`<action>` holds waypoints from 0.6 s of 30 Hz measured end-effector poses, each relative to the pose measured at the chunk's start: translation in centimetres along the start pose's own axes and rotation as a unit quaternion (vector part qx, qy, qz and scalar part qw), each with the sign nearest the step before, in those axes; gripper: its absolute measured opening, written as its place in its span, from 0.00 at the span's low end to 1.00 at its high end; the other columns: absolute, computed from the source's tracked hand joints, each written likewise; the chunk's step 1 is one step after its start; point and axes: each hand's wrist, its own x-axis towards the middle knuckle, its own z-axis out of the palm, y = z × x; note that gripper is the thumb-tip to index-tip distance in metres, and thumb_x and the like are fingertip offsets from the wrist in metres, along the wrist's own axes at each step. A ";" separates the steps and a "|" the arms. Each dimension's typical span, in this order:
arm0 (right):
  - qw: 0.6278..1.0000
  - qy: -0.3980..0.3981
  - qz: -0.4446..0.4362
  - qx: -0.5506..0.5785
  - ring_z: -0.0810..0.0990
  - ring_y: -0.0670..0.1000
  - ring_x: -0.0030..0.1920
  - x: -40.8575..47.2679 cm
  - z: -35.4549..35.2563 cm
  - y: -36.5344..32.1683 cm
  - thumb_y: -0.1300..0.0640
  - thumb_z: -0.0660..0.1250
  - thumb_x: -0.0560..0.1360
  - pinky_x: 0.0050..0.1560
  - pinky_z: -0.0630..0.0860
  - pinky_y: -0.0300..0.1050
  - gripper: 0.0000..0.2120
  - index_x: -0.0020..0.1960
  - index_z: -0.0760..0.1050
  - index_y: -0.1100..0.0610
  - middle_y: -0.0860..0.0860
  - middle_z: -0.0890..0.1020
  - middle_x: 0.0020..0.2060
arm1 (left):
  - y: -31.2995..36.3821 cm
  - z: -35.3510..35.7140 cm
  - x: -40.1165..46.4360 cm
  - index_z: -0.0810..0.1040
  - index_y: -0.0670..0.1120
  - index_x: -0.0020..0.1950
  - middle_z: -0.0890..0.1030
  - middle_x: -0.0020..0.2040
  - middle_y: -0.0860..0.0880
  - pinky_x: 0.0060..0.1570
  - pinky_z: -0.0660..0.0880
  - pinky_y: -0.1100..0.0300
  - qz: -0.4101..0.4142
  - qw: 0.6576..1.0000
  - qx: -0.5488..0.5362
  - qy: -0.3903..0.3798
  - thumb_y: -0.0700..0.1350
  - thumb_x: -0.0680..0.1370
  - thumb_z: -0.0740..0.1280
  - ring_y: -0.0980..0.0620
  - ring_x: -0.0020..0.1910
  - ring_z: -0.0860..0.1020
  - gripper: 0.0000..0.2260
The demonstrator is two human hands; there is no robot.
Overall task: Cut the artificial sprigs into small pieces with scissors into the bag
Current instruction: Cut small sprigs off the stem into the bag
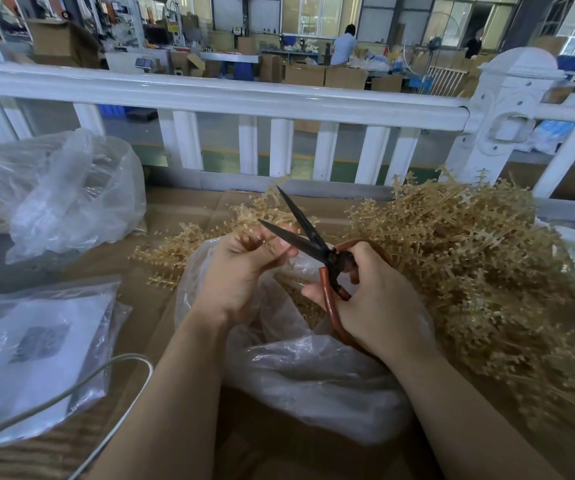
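Nearest to us lies a clear plastic bag on the cardboard-covered table, its mouth open under our hands. Inside it we can see some small tan pieces, so we judge that a part of the cutting is already done, but the amount looks small.

Just above the bag, our right hand holds the scissors with the fingers curled through the red-brown handles. The dark blades stand open and point away from us and to the left. Our left hand pinches a tan sprig between thumb and fingers, and the sprig sits close to the open blades, above the mouth of the bag. Whether a blade already touches it, we cannot tell.

To the left lie a flat packet in plastic, a pale cable, and further away another crumpled clear bag.

On the right a big heap of uncut sprigs rests on the table, just beside the bag. We think most of the task is left.

Behind the table stands a white railing, and beyond it a workshop with boxes.
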 end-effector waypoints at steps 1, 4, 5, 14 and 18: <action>1.000 0.004 -0.004 -0.010 0.75 0.41 0.37 0.0 0.1 0.1 0.16 0.50 0.65 0.31 0.73 0.38 0.35 0.49 0.66 0.45 0.39 0.73 0.39 | 0.0 0.0 0.0 0.85 0.46 0.36 0.84 0.36 0.48 0.47 0.78 0.60 0.006 1.000 0.012 -0.005 0.38 0.70 0.70 0.53 0.38 0.81 0.05; 0.999 0.016 -0.013 -0.034 0.76 0.43 0.37 0.0 0.5 0.6 0.16 0.49 0.66 0.32 0.77 0.43 0.34 0.50 0.66 0.45 0.39 0.73 0.40 | 0.1 0.1 -0.1 0.85 0.45 0.37 0.84 0.37 0.48 0.45 0.79 0.62 0.015 1.000 0.015 -0.010 0.38 0.70 0.69 0.54 0.39 0.81 0.05; 0.999 0.014 -0.011 -0.038 0.76 0.44 0.37 0.0 0.6 0.7 0.15 0.50 0.66 0.32 0.78 0.44 0.34 0.50 0.65 0.45 0.39 0.73 0.40 | 0.1 0.0 0.0 0.85 0.44 0.37 0.84 0.38 0.47 0.45 0.79 0.62 0.014 1.000 0.006 -0.011 0.38 0.70 0.69 0.53 0.39 0.81 0.05; 0.999 -0.009 0.015 -0.039 0.80 0.45 0.40 -0.2 0.6 0.8 0.14 0.51 0.64 0.36 0.81 0.49 0.35 0.50 0.66 0.43 0.38 0.77 0.41 | 0.0 -0.3 0.0 0.86 0.47 0.38 0.83 0.37 0.50 0.48 0.78 0.60 0.026 0.998 0.040 -0.036 0.39 0.71 0.69 0.53 0.40 0.81 0.07; 0.999 -0.007 0.026 -0.039 0.79 0.41 0.38 -0.2 0.8 0.8 0.14 0.51 0.63 0.33 0.77 0.40 0.34 0.48 0.66 0.42 0.37 0.76 0.40 | -0.3 -0.5 0.2 0.82 0.42 0.37 0.83 0.36 0.47 0.47 0.79 0.61 0.013 0.999 0.037 -0.009 0.39 0.71 0.69 0.53 0.39 0.81 0.03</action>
